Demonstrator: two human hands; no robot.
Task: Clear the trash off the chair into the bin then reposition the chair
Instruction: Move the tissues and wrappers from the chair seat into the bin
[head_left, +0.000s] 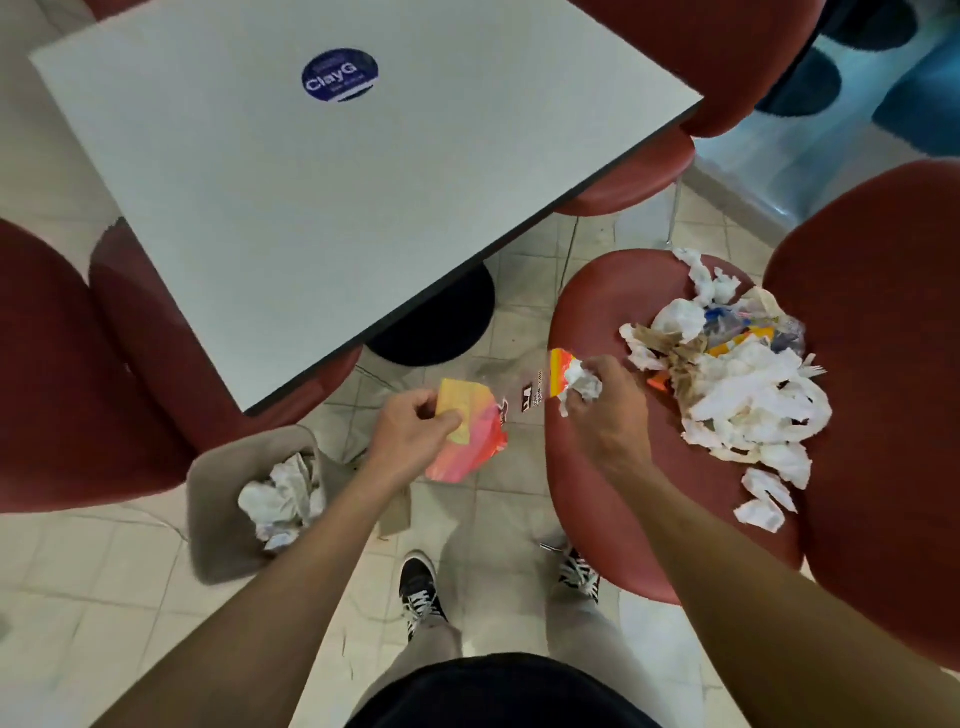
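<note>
left hand (410, 434) pinches orange wrapper (470, 431); right hand (608, 402) clutches crumpled tissue (582, 382) above chair (597, 467).

Single head view, steeply downward, close over chair (613, 467), floor (78, 597).

Crumpled trash (737, 384) lies heaped on the red chair (613, 483) seat.

Left hand (410, 431), right hand (605, 402); both pinching
</note>
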